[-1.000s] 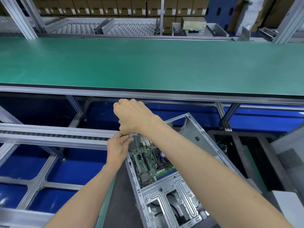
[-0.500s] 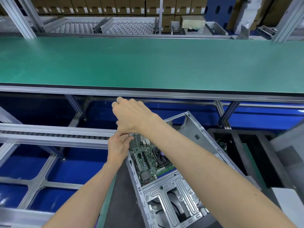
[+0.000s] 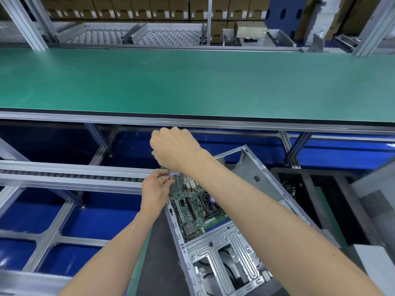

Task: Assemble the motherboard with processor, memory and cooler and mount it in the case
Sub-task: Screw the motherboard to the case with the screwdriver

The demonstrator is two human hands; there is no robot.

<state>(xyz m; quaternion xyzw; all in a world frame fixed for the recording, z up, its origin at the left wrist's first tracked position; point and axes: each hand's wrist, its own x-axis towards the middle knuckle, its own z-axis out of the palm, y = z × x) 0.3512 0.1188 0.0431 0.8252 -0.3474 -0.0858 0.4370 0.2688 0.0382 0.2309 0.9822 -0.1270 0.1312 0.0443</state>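
Observation:
A grey metal computer case [image 3: 253, 175] lies open on its side below the bench. The green motherboard [image 3: 191, 213] sits inside it, with a black fan cooler [image 3: 210, 205] on top. My right hand [image 3: 173, 149] is a fist above the case's far left corner and grips a screwdriver whose handle is hidden. The thin shaft [image 3: 169, 175] points down from the fist. My left hand [image 3: 156, 191] pinches the lower end of the shaft at the case's rim. The tip and any screw are hidden behind my fingers.
A long green bench [image 3: 192, 82] runs across just beyond my hands. An aluminium roller rail [image 3: 64, 174] lies to the left over blue flooring. A black frame [image 3: 310, 189] and a white perforated panel [image 3: 376, 197] stand to the right of the case. Cardboard boxes line the back.
Both hands have stayed at the case's far left corner. Only small shifts of the fingers and the view show.

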